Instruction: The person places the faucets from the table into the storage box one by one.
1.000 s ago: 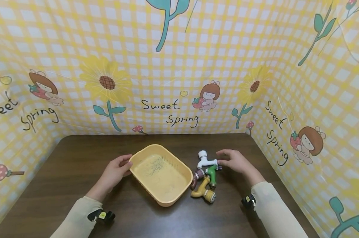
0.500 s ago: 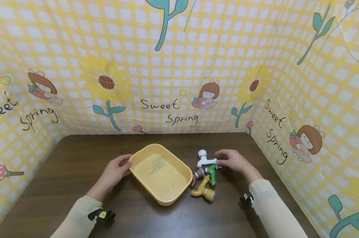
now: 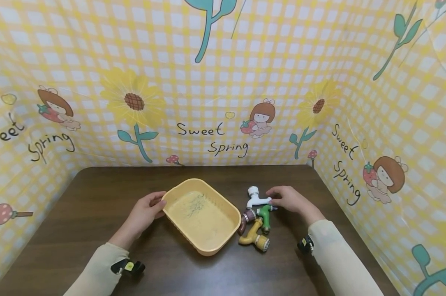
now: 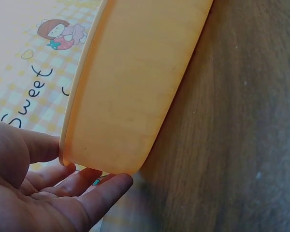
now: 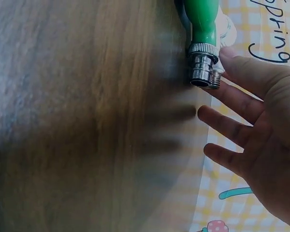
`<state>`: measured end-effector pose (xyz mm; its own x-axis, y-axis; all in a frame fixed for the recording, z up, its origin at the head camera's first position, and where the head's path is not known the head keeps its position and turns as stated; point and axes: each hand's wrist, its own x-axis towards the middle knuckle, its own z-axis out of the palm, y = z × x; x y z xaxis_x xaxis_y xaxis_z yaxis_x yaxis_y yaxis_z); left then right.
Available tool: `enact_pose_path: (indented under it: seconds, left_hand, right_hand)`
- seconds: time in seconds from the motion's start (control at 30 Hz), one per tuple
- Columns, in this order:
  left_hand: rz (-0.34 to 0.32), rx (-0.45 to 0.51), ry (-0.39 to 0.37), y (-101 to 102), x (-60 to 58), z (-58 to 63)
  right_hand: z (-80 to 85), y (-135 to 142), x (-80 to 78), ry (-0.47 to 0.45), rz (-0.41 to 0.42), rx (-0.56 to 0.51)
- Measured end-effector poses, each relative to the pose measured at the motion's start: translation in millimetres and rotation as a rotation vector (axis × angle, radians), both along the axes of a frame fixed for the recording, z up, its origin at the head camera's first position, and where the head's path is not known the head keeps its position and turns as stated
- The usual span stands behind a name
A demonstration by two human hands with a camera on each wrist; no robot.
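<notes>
A yellow plastic basin (image 3: 208,230) sits tilted across the table's middle. My left hand (image 3: 149,207) holds its left corner; in the left wrist view the thumb (image 4: 41,147) meets the rim and the fingers lie along the outer wall. To the basin's right, several taps lie close together: a white tap (image 3: 257,201), a green tap (image 3: 265,218), a purple-brown tap (image 3: 246,220) and a yellow tap (image 3: 254,238). My right hand (image 3: 291,201) pinches the white tap's right end between thumb and forefinger; the other fingers are spread. The green tap (image 5: 202,29) partly hides the white one in the right wrist view.
The dark wooden table (image 3: 208,275) carries everything. Yellow checked sheeting (image 3: 193,98) with printed flowers and figures rises along its back and sides. Black wrist cameras (image 3: 128,267) sit at both sleeves. The basin's floor has dark scuff marks.
Both hands keep almost the same places on the basin and the white tap. The right forearm has shifted slightly; the whole head view has drifted a little.
</notes>
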<state>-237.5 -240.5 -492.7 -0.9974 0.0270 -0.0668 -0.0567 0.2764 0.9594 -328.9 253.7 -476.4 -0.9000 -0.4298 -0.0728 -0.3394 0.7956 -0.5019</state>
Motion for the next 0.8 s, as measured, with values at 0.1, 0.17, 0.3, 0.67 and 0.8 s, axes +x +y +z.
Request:
enact_pose_path:
  seconds: [0.1, 0.17, 0.3, 0.67, 0.8]
  left_hand:
    - [0.005, -0.001, -0.006, -0.1, -0.2, 0.2]
    - [0.003, 0.002, -0.004, 0.3, 0.1, 0.6]
    - [0.000, 0.008, 0.000, 1.2, 0.3, 0.4]
    - [0.006, 0.000, -0.008, -0.1, -1.0, -1.3]
    - [0.007, 0.001, -0.008, 0.6, -0.1, -0.8]
  right_hand:
    - [2.2, -1.0, -0.8, -0.003, 0.011, 0.028]
    - [3.5, -1.7, -1.2, -0.002, 0.015, 0.044]
    - [5.1, -2.6, -2.5, 0.000, 0.027, 0.069]
    - [7.3, -4.6, -6.9, 0.006, 0.087, 0.115]
    - [7.2, -6.4, -8.0, 0.007, 0.095, 0.133]
